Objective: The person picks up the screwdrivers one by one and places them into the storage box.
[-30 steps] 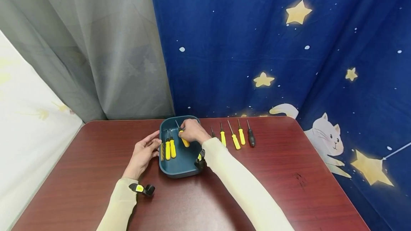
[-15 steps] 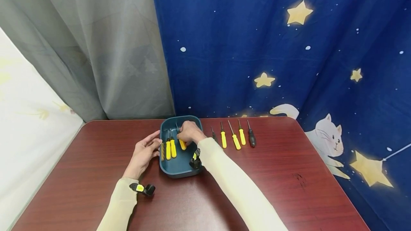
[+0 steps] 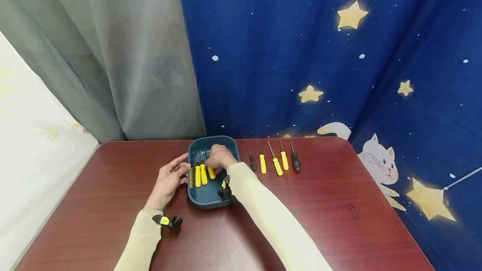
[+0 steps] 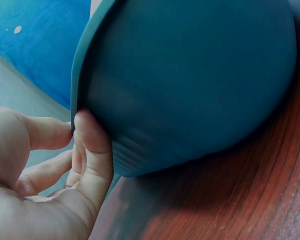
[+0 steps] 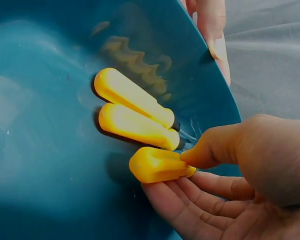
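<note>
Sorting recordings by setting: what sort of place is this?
Probably a curtained-off indoor tabletop spot: a reddish wood-grained table, a grey curtain and a blue star-patterned curtain behind it, screwdrivers on top.

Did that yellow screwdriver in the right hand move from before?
Yes. Against the blue tray in the head view, the held yellow-handled screwdriver has moved left and toward the tray's near end, closer to the two lying screwdrivers.

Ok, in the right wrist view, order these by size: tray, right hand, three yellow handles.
1. Tray
2. Right hand
3. Upper handle and middle handle: they look alike.
Unsure: the held handle looks shorter, but the thumb covers part of it.
</note>
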Demonstrator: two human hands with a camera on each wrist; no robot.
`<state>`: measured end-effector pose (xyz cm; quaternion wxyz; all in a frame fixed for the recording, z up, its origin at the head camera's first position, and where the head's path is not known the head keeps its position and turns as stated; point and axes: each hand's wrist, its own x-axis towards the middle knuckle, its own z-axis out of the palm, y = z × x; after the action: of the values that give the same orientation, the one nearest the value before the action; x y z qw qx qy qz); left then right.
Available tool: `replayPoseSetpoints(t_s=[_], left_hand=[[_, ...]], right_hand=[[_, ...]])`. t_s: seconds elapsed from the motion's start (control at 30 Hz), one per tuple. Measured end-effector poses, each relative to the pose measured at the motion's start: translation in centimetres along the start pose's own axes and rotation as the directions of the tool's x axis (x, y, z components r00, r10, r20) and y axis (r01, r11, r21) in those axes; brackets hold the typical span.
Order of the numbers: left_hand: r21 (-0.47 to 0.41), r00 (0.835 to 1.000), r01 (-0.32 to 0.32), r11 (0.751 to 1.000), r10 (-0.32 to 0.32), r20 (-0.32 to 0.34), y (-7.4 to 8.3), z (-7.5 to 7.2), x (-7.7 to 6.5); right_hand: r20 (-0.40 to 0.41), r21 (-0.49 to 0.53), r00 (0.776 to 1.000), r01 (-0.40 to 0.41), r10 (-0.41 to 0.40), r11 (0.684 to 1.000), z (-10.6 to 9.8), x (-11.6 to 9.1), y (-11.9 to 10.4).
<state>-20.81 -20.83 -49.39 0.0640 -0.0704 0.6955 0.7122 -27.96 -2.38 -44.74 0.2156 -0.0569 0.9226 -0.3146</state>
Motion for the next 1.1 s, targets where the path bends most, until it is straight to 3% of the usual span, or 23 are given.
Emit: replayPoseSetpoints(t_s=[0.3, 1.1], left_hand=[[-0.002, 1.0, 0.001, 1.0, -0.001, -0.003, -0.14, -0.05, 0.17], [-0.005, 1.0, 0.009, 1.0, -0.009, -0.005, -0.11, 0.0, 0.0]], right_hand=[[0.007, 0.001, 0.999, -0.049, 0.049, 0.999, 0.68, 0.24, -0.4], [0.042, 0.007, 0.997, -0.067, 0.067, 0.998, 0.46, -0.16, -0.53]])
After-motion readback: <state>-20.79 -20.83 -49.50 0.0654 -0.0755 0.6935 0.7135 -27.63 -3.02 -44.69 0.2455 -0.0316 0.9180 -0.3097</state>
